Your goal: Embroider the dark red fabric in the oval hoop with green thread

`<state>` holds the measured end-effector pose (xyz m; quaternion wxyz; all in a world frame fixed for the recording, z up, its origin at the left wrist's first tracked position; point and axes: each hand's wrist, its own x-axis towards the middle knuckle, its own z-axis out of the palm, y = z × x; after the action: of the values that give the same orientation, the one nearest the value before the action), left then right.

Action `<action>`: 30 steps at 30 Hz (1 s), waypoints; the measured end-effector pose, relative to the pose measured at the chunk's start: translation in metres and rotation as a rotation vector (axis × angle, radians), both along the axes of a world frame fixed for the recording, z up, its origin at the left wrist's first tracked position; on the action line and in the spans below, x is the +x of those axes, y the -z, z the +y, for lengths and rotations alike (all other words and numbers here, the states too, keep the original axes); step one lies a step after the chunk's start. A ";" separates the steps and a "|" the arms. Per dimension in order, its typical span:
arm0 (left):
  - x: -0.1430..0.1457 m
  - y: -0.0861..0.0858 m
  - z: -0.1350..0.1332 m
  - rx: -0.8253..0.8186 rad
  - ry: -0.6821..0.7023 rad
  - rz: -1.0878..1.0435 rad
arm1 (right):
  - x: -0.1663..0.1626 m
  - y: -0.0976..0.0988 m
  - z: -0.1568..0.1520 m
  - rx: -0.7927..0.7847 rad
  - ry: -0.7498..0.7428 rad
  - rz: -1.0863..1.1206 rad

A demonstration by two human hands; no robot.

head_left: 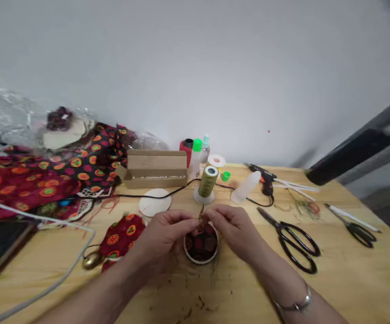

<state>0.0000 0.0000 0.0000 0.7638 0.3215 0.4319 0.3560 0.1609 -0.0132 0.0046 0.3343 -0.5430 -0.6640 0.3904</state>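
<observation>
My left hand [174, 231] and my right hand [230, 227] meet fingertip to fingertip, both pinched. Between them is a small brownish-gold bit [201, 211], too small and blurred to name. Just below the fingertips lies a round piece covered in dark patterned fabric with a pale rim [201, 247]; whether my fingers touch it I cannot tell. Beyond my hands stands a cone of olive thread [208, 182]. Beside my left forearm lie red patterned fabric pieces [122, 234] and a brass bell [92, 260].
Black-handled scissors [291, 240] lie to the right, smaller scissors [353, 227] farther out. A glue gun [264, 175], white bottle [246, 186], open cardboard box [156, 173] and white disc [155, 202] stand or lie behind. Patterned cloth [93, 155] heaps at left; a white cable [60, 281] crosses there.
</observation>
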 end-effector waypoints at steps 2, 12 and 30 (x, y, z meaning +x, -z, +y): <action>-0.001 0.002 0.000 -0.006 -0.023 0.006 | 0.002 -0.001 0.000 0.043 0.008 -0.027; 0.000 0.001 -0.002 0.015 -0.081 0.015 | -0.004 -0.001 -0.016 0.417 0.054 -0.218; -0.003 0.011 0.002 -0.066 -0.076 -0.168 | -0.019 -0.001 -0.035 1.068 -0.462 -0.268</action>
<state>-0.0033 0.0016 -0.0112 0.7934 0.2484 0.3899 0.3960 0.1423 -0.0484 0.0057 0.3810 -0.1859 -0.9057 -0.0069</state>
